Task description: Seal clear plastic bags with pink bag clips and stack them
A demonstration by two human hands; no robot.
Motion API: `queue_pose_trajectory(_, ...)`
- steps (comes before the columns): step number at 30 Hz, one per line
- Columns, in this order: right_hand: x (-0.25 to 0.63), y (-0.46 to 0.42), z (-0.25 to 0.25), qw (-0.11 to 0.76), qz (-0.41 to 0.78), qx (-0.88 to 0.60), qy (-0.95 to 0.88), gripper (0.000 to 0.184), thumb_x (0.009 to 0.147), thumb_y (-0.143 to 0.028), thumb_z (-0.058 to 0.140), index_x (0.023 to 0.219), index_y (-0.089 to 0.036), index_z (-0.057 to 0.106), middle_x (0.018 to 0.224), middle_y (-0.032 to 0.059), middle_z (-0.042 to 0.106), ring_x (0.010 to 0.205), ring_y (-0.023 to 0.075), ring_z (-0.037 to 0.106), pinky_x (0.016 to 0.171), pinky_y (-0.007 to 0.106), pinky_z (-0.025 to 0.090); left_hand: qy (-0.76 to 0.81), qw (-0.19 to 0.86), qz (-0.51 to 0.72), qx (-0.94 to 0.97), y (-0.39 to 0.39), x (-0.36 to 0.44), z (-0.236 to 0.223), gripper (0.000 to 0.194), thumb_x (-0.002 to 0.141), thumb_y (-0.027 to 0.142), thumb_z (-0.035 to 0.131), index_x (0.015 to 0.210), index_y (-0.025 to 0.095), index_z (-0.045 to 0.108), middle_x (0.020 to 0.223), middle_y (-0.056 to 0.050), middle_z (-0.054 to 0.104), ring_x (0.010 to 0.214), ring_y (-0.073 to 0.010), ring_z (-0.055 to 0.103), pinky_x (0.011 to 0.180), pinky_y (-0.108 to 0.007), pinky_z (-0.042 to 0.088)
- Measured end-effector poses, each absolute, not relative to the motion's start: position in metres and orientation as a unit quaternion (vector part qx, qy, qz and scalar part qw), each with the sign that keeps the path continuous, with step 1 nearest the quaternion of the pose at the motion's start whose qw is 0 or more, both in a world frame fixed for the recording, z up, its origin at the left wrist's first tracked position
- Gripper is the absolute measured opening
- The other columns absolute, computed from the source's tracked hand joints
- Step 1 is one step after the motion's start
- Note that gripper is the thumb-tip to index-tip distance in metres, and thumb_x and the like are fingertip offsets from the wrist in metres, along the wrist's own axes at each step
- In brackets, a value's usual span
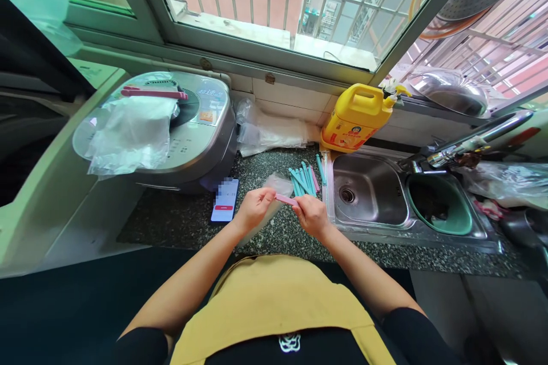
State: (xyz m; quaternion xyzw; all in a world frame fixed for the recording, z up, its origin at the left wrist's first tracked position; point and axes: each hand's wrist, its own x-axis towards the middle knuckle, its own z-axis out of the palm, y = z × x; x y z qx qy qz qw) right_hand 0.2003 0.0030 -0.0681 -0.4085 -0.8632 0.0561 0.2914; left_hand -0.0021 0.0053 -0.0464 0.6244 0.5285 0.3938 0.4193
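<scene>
Both hands hold a pink sealing clip point(286, 200) over the speckled counter point(180, 219). My left hand point(253, 209) pinches its left end, and a clear plastic bag point(279, 185) lies just behind those fingers. My right hand point(312, 215) grips the clip's right end. Just beyond the hands lies a pile of several teal clips point(302, 179) with a pink one among them, next to the sink's edge.
A phone point(225, 200) lies on the counter left of my hands. A rice cooker point(194, 131) with a plastic bag and a pink clip point(153, 93) on its lid stands at the left. A steel sink point(370, 197), green basin point(440, 208), tap point(475, 140) and yellow detergent jug point(357, 117) are at the right.
</scene>
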Motion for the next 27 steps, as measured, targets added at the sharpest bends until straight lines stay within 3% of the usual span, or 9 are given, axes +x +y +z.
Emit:
queue_pose_trajectory(2, 0.198, 0.003, -0.068, 0.297, 0.036, -0.391, -0.870, 0.034, 0.097, -0.035, 0.032, 0.094, -0.015, 0.060, 0.070, 0.0060, 0.059, 0.067, 0.0170, 0.056, 0.062, 0.028, 0.041, 0.532, 0.429, 0.376, 0.626, 0.004, 0.002, -0.047, 0.050, 0.086, 0.051, 0.037, 0.058, 0.015, 0.058, 0.053, -0.001, 0.054, 0.053, -0.0135, 0.048, 0.055, -0.025, 0.036)
queue_pose_trajectory(9, 0.195, 0.003, -0.074, 0.368, 0.026, -0.356, -0.859, 0.029, 0.096, -0.030, 0.035, 0.101, -0.013, 0.059, 0.074, 0.0081, 0.059, 0.067, 0.0178, 0.054, 0.061, 0.029, 0.046, 0.531, 0.499, 0.423, 0.539, 0.002, 0.010, -0.059, 0.051, 0.081, 0.059, 0.041, 0.059, 0.016, 0.057, 0.057, -0.002, 0.058, 0.057, -0.0147, 0.050, 0.059, -0.027, 0.039)
queue_pose_trajectory(15, 0.196, 0.002, -0.081, 0.367, 0.049, -0.355, -0.858, 0.029, 0.096, -0.030, 0.036, 0.107, -0.015, 0.058, 0.077, 0.0086, 0.060, 0.070, 0.0187, 0.057, 0.062, 0.032, 0.048, 0.517, 0.551, 0.448, 0.477, 0.001, 0.011, -0.066, 0.050, 0.076, 0.062, 0.047, 0.059, 0.016, 0.057, 0.056, -0.002, 0.057, 0.057, -0.0145, 0.049, 0.060, -0.027, 0.038)
queue_pose_trajectory(22, 0.194, 0.003, -0.081, 0.388, 0.111, -0.349, -0.846, 0.027, 0.096, -0.031, 0.036, 0.105, -0.016, 0.058, 0.082, 0.0097, 0.064, 0.074, 0.0195, 0.060, 0.065, 0.033, 0.050, 0.504, 0.585, 0.466, 0.431, 0.002, 0.012, -0.068, 0.052, 0.072, 0.064, 0.050, 0.057, 0.015, 0.058, 0.055, -0.002, 0.057, 0.056, -0.0140, 0.048, 0.060, -0.027, 0.039)
queue_pose_trajectory(27, 0.194, 0.004, -0.085, 0.439, 0.208, -0.421, -0.766, 0.027, 0.095, -0.037, 0.037, 0.095, -0.018, 0.055, 0.081, 0.0080, 0.064, 0.074, 0.0193, 0.062, 0.068, 0.035, 0.051, 0.543, 0.541, 0.460, 0.448, 0.004, 0.007, -0.071, 0.054, 0.071, 0.067, 0.049, 0.055, 0.016, 0.057, 0.054, -0.001, 0.056, 0.056, -0.0134, 0.046, 0.059, -0.026, 0.038)
